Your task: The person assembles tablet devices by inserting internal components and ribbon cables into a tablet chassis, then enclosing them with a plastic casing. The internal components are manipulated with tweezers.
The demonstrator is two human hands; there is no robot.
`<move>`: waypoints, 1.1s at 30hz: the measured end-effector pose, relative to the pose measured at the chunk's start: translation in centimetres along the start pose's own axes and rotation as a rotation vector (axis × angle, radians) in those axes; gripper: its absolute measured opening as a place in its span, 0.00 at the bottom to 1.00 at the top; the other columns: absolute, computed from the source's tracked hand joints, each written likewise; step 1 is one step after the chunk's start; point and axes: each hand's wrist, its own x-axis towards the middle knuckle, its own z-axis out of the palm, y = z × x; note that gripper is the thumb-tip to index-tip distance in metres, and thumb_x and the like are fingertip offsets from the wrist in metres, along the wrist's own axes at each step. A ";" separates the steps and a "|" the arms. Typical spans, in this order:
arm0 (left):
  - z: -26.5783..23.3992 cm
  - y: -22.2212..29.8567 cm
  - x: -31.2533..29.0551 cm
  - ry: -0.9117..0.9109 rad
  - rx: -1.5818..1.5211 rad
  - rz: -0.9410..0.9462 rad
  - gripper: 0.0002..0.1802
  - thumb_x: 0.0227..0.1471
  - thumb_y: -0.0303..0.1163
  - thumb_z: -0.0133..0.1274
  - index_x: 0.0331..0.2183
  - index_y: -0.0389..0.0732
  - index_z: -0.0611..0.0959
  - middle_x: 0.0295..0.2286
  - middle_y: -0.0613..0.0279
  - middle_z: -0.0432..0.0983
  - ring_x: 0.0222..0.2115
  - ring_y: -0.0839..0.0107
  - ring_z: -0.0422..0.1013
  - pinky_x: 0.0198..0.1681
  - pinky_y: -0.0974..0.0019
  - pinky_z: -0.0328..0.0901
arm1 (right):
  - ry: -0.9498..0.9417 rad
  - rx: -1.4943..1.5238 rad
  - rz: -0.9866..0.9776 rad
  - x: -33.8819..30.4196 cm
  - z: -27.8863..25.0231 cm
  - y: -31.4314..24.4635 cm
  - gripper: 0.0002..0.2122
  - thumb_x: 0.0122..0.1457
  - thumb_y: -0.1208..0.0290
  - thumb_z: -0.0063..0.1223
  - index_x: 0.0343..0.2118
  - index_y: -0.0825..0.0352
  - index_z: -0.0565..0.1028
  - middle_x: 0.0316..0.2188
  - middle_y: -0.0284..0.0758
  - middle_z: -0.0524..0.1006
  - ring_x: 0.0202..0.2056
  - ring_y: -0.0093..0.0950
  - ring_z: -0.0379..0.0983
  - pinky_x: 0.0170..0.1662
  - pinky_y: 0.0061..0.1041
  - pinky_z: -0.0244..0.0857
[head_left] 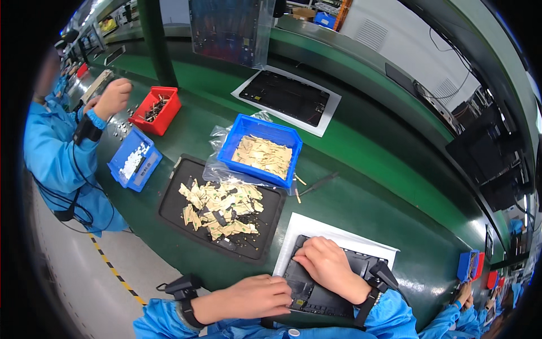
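Observation:
A flat black device housing (361,261), like a tablet's inner shell, lies on a white foam sheet (294,233) right in front of me. My right hand (327,264) reaches over its upper left part, thumb and fingers pinched together at the surface. Whatever is between those fingertips is too small or hidden to name. At the housing's near left corner, my left hand (248,298) has its fingers bent and close together; their tips and anything in them are hidden. Dark straps with small black devices sit on both wrists.
A black tray (265,248) holds tan adhesive scraps (223,206). Behind it stands a blue bin (293,138) of tan strips, with a dark pen-like tool (322,182) beside it. Another housing (285,96) lies farther back. A co-worker (62,152) works at left near red (169,113) and blue bins (138,178).

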 end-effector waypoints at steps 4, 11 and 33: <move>-6.3 -1.0 1.0 0.343 0.242 -0.159 0.02 0.44 0.30 0.58 0.25 0.45 0.81 0.26 0.66 0.75 0.29 0.67 0.73 0.32 0.65 0.69 | 0.030 0.307 0.039 -1.2 -2.0 0.6 0.06 0.52 0.77 0.59 0.34 0.66 0.79 0.32 0.35 0.74 0.31 0.30 0.73 0.33 0.25 0.67; -9.1 -7.2 1.1 0.623 0.643 -0.556 0.08 0.46 0.26 0.58 0.33 0.37 0.81 0.30 0.57 0.74 0.33 0.57 0.71 0.37 0.60 0.66 | 0.058 0.418 0.121 -3.1 -1.2 0.9 0.04 0.53 0.75 0.58 0.32 0.65 0.79 0.29 0.33 0.76 0.27 0.30 0.74 0.29 0.25 0.68; -9.9 -7.4 0.6 0.461 0.492 -0.611 0.10 0.41 0.28 0.62 0.28 0.39 0.77 0.26 0.59 0.74 0.34 0.58 0.69 0.38 0.60 0.64 | 0.007 0.509 0.196 -3.6 -1.3 1.3 0.04 0.56 0.73 0.55 0.32 0.66 0.78 0.29 0.35 0.76 0.29 0.32 0.74 0.31 0.26 0.67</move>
